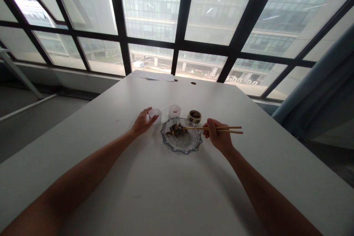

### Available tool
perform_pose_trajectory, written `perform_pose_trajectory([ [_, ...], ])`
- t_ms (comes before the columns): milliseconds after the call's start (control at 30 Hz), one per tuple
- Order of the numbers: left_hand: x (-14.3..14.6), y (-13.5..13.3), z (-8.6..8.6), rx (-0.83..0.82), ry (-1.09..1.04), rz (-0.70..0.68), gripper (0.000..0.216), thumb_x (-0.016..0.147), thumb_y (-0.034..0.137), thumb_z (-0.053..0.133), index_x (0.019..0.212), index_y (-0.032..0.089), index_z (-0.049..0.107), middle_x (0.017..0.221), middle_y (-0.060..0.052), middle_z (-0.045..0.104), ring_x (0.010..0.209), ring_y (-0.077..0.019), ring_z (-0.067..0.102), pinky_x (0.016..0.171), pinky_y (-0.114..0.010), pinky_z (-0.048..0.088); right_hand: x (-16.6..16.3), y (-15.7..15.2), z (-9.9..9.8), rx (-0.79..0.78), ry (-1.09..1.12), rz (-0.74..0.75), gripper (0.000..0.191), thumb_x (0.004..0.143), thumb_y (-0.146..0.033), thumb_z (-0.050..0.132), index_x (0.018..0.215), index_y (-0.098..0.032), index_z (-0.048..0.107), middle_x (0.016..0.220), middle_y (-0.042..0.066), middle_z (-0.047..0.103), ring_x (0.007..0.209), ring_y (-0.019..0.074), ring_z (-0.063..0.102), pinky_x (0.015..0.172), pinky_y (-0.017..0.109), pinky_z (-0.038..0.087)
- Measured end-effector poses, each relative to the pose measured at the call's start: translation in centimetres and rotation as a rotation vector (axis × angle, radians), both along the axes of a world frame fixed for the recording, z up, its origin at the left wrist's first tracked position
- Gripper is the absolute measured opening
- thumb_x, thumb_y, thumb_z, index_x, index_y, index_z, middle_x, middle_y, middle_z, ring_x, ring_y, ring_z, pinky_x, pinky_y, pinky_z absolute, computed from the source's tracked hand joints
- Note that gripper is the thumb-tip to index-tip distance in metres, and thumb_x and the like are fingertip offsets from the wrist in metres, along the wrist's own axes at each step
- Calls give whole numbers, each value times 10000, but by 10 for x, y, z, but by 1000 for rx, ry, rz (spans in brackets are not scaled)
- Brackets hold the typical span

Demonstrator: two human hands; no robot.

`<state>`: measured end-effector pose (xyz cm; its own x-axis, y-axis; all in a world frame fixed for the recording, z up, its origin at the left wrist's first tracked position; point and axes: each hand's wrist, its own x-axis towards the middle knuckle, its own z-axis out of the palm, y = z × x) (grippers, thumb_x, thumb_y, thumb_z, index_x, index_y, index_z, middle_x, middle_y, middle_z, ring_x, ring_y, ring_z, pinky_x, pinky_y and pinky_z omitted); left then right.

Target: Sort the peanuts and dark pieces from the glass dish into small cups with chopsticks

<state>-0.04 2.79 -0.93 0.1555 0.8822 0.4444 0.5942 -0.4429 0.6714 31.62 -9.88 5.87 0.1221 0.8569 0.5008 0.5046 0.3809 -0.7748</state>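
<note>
My right hand (217,134) is closed on a pair of wooden chopsticks (224,129). Their tips reach left into a pile of dark bits (176,129) on a scalloped glass dish (182,146). My left hand (142,121) grips a small clear plastic cup (156,114) just left of the dish, fingers round its side. Behind the dish stand a second small clear cup (174,110) and a small round pot (194,116) with dark contents.
All of this sits on a white table (138,184). Two small holes (193,83) and a paper sheet (155,76) lie at its far edge, under a large black-framed window (179,18). A blue curtain (323,81) hangs at the right.
</note>
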Motion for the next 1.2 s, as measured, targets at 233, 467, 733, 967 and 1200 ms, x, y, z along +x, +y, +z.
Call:
perform_pose_trajectory([
  [233,1,-5,1,-67,27,20,878,750,664,642,1417,125,453,1112,-132,675,986,-272,666,904,-397,519,-4,-3,1,-12,-93,19,546,928,-667,468,684,-208,634,501,8,609,406,135,560,406,248,446],
  [467,2,-6,3,-90,39,15,828,755,608,659,1396,118,475,1080,-128,684,947,-265,676,886,-391,524,2,-2,1,-11,-18,2,549,934,-659,462,686,-197,626,493,6,602,370,122,539,373,238,432],
  [733,2,-8,5,-90,31,10,799,754,589,670,1380,126,493,1072,-129,689,960,-271,679,885,-396,524,0,-1,-1,-13,-84,8,536,942,-643,465,676,-206,624,503,10,601,406,134,551,401,249,443],
  [967,2,-8,4,-73,11,-8,757,750,592,681,1351,163,513,1069,-113,701,972,-266,677,893,-392,522,-5,-8,8,-5,-252,97,509,961,-610,455,674,-223,618,530,10,620,447,139,569,469,267,454],
  [1200,2,-8,3,-74,0,-13,759,743,596,687,1344,166,518,1047,-107,705,952,-260,678,879,-388,522,-12,-10,10,-22,-270,84,510,980,-584,433,662,-228,612,512,12,610,454,147,573,476,275,447],
])
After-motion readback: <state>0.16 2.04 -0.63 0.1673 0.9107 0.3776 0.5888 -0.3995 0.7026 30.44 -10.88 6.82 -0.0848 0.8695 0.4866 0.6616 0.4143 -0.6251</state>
